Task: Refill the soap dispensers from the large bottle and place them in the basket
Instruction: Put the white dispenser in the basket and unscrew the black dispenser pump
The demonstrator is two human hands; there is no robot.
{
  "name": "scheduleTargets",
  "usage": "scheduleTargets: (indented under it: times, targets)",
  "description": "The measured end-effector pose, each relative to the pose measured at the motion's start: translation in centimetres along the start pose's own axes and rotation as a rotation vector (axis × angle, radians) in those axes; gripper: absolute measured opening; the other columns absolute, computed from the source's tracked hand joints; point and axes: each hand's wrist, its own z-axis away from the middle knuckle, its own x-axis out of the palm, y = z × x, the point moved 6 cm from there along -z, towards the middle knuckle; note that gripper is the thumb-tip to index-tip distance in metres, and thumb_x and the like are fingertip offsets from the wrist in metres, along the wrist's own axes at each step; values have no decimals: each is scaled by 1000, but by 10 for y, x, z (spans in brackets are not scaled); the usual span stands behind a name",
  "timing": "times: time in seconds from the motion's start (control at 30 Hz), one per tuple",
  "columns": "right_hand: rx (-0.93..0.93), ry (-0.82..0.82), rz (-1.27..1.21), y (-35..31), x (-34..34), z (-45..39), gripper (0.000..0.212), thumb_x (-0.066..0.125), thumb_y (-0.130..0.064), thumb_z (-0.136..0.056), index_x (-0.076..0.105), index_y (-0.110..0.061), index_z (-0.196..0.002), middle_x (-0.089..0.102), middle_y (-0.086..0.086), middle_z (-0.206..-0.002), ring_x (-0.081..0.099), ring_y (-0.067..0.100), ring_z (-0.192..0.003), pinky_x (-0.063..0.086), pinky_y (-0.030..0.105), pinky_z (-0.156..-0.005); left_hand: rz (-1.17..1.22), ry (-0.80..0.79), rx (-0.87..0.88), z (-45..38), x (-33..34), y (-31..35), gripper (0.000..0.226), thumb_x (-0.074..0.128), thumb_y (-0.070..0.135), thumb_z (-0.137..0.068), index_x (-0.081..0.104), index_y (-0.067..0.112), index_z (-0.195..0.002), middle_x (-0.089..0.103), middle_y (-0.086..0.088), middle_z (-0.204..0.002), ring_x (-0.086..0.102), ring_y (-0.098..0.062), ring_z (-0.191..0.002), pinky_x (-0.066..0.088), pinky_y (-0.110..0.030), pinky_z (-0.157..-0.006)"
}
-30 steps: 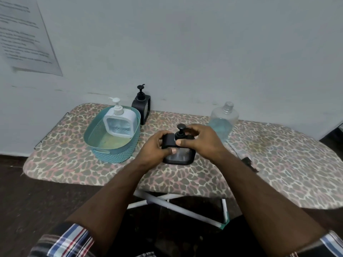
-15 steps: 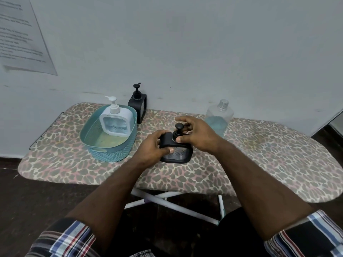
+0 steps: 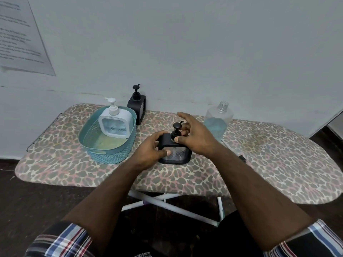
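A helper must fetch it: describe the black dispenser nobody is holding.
Find the teal basket at the ironing board's left end. Behind its right corner, against the wall, stands the spare black dispenser. Its black twin is in the hands; the white one sits inside the basket.

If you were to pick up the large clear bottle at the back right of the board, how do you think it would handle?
The large bottle has no cap, so tilting it would likely spill soap. Blue liquid fills only its lower part, so it is probably light for its size and bottom-heavy. It stands on the padded ironing board, so a sideways push might tip it.
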Motion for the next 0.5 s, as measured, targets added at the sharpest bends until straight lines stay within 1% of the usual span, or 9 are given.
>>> scheduleTargets:
  times: [0.03,0.1,0.17,0.23,0.3,0.33,0.4,0.43,0.5]
  targets:
    - [-8,14,21,-1,-1,1,90,86,-23,-79,35,-31,-152,58,-12,-108,64,6,-94,52,24,-82,2,-2,6,0,0,0,59,77,3,-87,56,26,-137,65,5,-131,63,-12,-121,59,-29,-89]
    - [-14,55,79,-2,-1,1,93,89,-32,-75,36,-31,-152,57,-9,-100,63,9,-92,50,25,-79,11,-5,12,1,1,-1,59,77,3,-87,56,25,-137,64,4,-132,62,-13,-122,59,-28,-88]
    - [-10,63,91,-4,1,1,85,85,-26,-79,39,-28,-150,59,-7,-94,63,9,-89,50,25,-79,16,-2,9,2,0,-2,58,77,2,-87,56,27,-136,65,4,-132,62,-14,-122,59,-30,-90]
    - [-1,8,36,-5,3,0,81,77,-12,-84,37,-28,-153,62,-6,-106,63,9,-95,50,22,-81,13,8,6,2,-1,-3,59,77,2,-87,56,30,-134,65,6,-131,62,-14,-122,58,-31,-92]
    - [6,-24,-12,-5,4,0,83,74,-9,-85,33,-30,-155,62,-6,-117,63,11,-102,51,23,-83,2,11,4,2,-2,-3,60,77,3,-86,56,29,-136,65,7,-131,62,-14,-123,58,-33,-94]
    - [4,-12,-9,-5,3,0,85,76,-15,-84,32,-30,-155,61,-9,-115,63,11,-102,51,24,-83,3,9,5,2,-1,-3,61,78,3,-86,56,28,-137,65,7,-132,61,-14,-124,59,-32,-94]
    - [-7,37,54,-6,3,0,87,83,-30,-79,34,-29,-152,56,-15,-103,61,9,-97,47,24,-78,11,4,7,2,-1,-3,62,78,4,-86,56,27,-138,65,5,-132,62,-15,-125,60,-33,-93]
    - [-6,53,88,-7,3,0,86,84,-32,-79,36,-28,-150,53,-16,-96,59,8,-93,44,21,-74,10,3,7,2,0,-3,62,78,4,-86,56,28,-138,66,5,-131,62,-15,-124,60,-35,-93]
    - [3,53,104,-9,3,-1,79,82,-24,-81,40,-26,-148,52,-17,-92,59,7,-88,42,18,-70,-2,8,6,3,0,-2,60,78,4,-86,57,28,-137,66,6,-130,62,-13,-123,60,-37,-95]
